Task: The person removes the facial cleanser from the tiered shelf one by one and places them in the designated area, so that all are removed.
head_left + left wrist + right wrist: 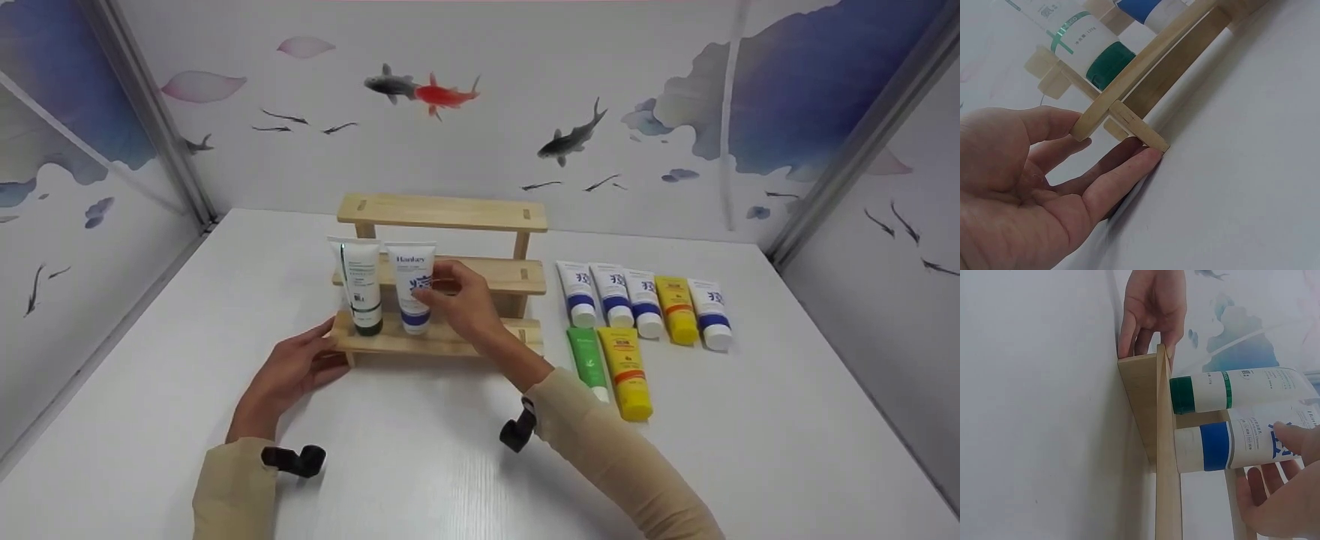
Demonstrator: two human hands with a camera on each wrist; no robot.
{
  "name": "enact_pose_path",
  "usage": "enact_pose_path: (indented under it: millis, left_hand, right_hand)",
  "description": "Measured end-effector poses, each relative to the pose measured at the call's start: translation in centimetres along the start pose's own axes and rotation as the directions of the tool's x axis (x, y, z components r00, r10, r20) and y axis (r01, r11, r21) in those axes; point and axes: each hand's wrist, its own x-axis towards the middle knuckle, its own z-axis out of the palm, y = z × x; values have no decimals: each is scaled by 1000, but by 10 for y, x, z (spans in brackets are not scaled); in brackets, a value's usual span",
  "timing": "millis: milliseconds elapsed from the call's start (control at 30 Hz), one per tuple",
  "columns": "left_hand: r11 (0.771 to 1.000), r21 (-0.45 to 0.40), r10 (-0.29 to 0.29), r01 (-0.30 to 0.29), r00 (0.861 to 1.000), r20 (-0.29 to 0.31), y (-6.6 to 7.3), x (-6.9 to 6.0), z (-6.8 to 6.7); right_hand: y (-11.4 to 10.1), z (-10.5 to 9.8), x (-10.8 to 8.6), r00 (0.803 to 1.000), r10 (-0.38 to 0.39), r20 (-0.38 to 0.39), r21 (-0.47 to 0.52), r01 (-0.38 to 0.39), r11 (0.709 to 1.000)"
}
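A three-tier wooden display rack stands on the table. My left hand holds the left end of its lowest tier; in the left wrist view the thumb lies on the shelf end and the fingers touch the leg below. My right hand pinches a white tube with a blue band, upright with its cap on the lowest tier. Left of it, a white tube with a dark green cap stands cap down on the same tier. The right wrist view shows the blue-banded tube between thumb and fingers.
Right of the rack lie several tubes: white-and-blue ones, a yellow one among them, and in a nearer row a green tube and another yellow tube. Printed wall panels enclose the table's back and sides.
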Motion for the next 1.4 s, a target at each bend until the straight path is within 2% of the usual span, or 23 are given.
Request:
enact_pose_path:
  millis: [300,467,567,733,933,1067,1400]
  left_hand:
    - [999,-28,26,-26,1000,0,-1,1,1]
    - [1000,-27,12,-12,1000,-9,0,1,1]
    - [1000,-20,-3,3,1000,-19,1,1,1]
    - [1000,-6,-5,5,1000,-23,0,3,1]
    - [1000,16,-4,5,1000,-28,0,3,0]
    - [1000,-1,2,-2,1000,-20,0,2,0]
    - [1000,-22,5,-5,1000,3,-1,3,0]
  right_hand:
    - [7,-12,-15,999,-33,11,31,33,999]
    - [10,-23,-26,998,-63,9,41,62,997]
    - [9,-33,-34,999,-42,-2,56,43,998]
    - [0,-54,-47,999,5,-34,68,-3,998]
    - [-13,-85,-67,996,20,-90,47,-16,999]
    - [-21,-104,-80,994,20,-112,30,-17,999]
    - [-30,-147,-111,989,-13,-149,-104,-2,995]
